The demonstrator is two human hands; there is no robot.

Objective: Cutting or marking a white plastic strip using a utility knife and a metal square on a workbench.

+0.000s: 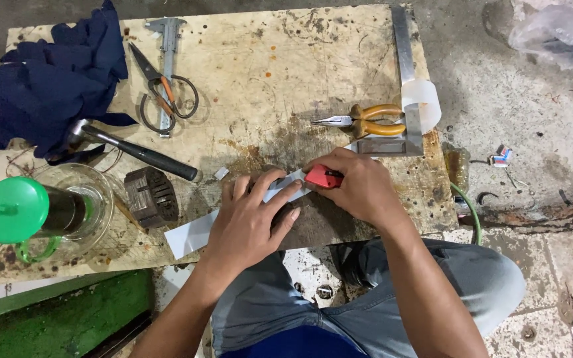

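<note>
Far left of the wooden board [266, 73] I note a dark blue cloth [48, 79] bunched up, and nearer, a glass jug [91, 205] with a green lid [11, 209]. A hammer [134, 152] lies diagonally just right of the cloth; beyond it, scissors [164, 96] rest across a metal caliper [167, 59]. A dark round slotted core [152, 197] sits near the hammer's handle end.

Centre: I see the left hand [250, 222] palm down, fingers spread and nearly flat, pressing on a long white strip [193, 233] that runs diagonally from the near left toward the far right. The forearm comes up from the near edge.

Just right of it, touching fingertips, the right hand [359, 185] is curled closed around a red utility knife [323, 177], whose body lies on the strip's far end. Wrist bent inward, forearm angled from the near right. I cannot tell whether a blade is out.

Beyond the right hand: yellow-handled long-nose pliers [366, 120], beside a steel square [406, 79] with a roll of clear tape [422, 103] on it. Far right, on the concrete floor, a clear plastic bag [555, 33].
</note>
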